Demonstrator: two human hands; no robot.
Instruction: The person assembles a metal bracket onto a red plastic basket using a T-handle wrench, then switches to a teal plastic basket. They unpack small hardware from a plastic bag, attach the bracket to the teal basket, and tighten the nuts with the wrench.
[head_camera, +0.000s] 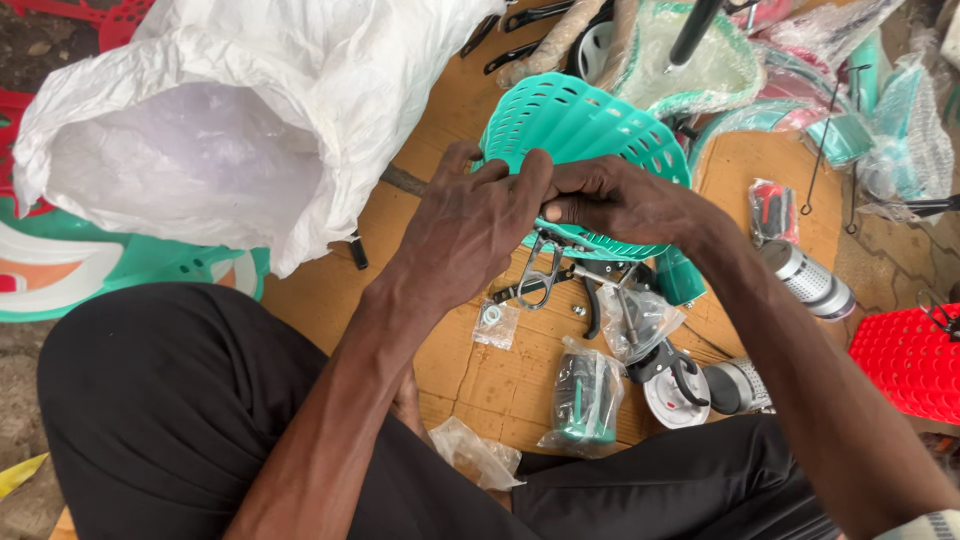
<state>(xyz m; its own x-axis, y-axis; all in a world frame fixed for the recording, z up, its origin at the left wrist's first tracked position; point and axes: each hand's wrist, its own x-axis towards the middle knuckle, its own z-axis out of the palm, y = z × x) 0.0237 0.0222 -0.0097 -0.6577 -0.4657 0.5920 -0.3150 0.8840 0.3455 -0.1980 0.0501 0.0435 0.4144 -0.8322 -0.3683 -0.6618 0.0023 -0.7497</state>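
Teal slotted plastic basket (585, 125) is sitting over the brown cardboard (500, 380) on the floor, with a metal bracket (540, 275) hanging at its near rim. Both hands are pinching that rim, left hand (470, 225) and right hand (615, 200) touching at the fingertips. Around them are lying bagged small parts (585, 400), a white sack (230, 120) and a red crate (910, 360).

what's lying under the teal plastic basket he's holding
Under the teal basket, a metal bracket hangs over small clear bags of parts on cardboard. Both hands cover the basket's near rim.
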